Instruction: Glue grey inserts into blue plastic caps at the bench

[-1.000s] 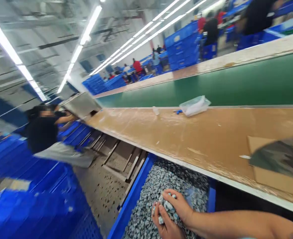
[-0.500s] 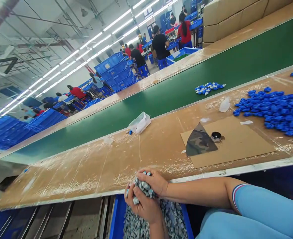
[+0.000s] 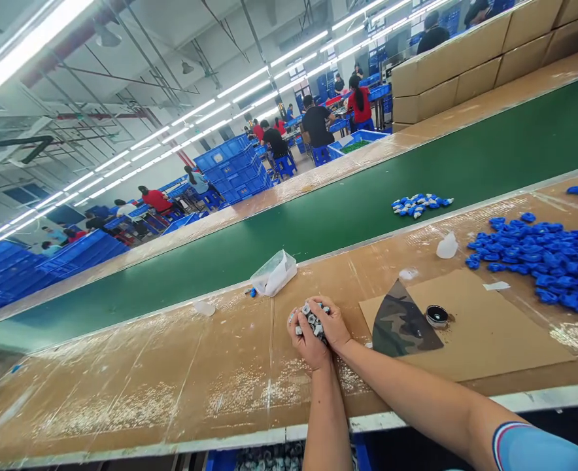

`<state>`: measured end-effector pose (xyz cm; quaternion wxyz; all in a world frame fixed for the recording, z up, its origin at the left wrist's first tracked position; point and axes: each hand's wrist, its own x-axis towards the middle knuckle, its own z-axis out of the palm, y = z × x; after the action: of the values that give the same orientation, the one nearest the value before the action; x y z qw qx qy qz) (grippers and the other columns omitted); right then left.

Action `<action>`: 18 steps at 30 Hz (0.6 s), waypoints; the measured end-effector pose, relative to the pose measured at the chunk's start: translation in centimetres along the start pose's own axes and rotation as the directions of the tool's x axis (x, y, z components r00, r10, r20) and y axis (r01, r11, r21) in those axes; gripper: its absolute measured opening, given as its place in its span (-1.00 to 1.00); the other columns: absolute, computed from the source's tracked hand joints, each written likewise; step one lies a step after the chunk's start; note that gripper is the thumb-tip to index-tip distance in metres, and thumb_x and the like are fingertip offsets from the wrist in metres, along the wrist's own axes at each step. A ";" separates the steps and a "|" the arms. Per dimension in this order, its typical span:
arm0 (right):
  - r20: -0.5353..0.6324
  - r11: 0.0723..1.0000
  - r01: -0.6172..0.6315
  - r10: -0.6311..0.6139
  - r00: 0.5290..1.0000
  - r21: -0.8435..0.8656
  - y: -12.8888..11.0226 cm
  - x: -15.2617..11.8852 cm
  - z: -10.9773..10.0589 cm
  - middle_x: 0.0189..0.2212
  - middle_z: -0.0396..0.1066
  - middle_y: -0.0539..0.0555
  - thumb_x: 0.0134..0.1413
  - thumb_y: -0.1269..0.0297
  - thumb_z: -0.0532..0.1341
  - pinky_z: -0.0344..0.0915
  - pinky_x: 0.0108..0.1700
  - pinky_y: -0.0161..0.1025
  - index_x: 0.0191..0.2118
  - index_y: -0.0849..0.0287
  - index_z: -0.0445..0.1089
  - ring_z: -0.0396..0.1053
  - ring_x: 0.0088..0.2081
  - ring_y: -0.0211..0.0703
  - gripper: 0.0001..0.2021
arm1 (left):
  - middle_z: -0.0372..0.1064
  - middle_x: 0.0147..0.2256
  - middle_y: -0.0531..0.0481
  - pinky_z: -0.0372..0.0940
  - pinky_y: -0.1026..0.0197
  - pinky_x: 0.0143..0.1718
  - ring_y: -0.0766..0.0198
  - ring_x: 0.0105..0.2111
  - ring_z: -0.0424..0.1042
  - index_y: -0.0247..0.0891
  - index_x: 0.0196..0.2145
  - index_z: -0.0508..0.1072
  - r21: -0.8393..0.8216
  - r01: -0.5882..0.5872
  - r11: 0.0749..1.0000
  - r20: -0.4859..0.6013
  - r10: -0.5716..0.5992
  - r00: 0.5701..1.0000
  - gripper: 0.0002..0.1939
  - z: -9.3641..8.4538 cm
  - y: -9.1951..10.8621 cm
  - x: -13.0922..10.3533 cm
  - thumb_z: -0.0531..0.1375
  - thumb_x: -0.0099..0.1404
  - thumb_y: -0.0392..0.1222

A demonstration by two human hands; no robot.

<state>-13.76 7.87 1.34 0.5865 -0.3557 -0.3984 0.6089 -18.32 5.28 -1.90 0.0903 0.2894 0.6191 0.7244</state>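
Cupped together over the brown worktable, my left hand and my right hand hold a heap of small grey parts. The fingers of both hands curl round the heap, and the parts show between them. Just beyond my hands lies a clear plastic tray with white material in it. To their right, a dark camouflage-patterned piece rests on a cardboard sheet, beside a small round black-topped container. Below the table edge, a blue bin contains more grey parts.
A green conveyor belt runs past the table, carrying a cluster of blue-and-white parts. Blue parts are piled at the right. Cardboard boxes stand beyond the belt. Several people sit at far tables near stacked blue crates.
Both hands have moved up and forward from above the bin to over the table, carrying the heap of grey parts. The view has shifted, so less of the bin shows.
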 end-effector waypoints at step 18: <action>-0.171 0.869 0.114 -0.221 0.960 -0.482 1.5 0.4 -2.1 -0.29 0.53 0.11 0.04 0.12 0.14 0.15 0.09 -0.03 -0.38 0.10 0.50 0.32 -0.05 0.00 -0.76 | 0.36 -0.14 -0.16 0.16 -0.02 0.10 0.09 0.02 0.31 -0.23 -0.34 0.52 0.122 -0.134 0.984 0.177 0.111 0.978 -0.71 0.7 0.3 0.4 0.16 0.20 0.04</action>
<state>-12.49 8.45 -0.89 0.5749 -0.5158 -0.4951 0.3978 -18.18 5.97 -1.49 0.0782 0.3929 0.6370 0.6586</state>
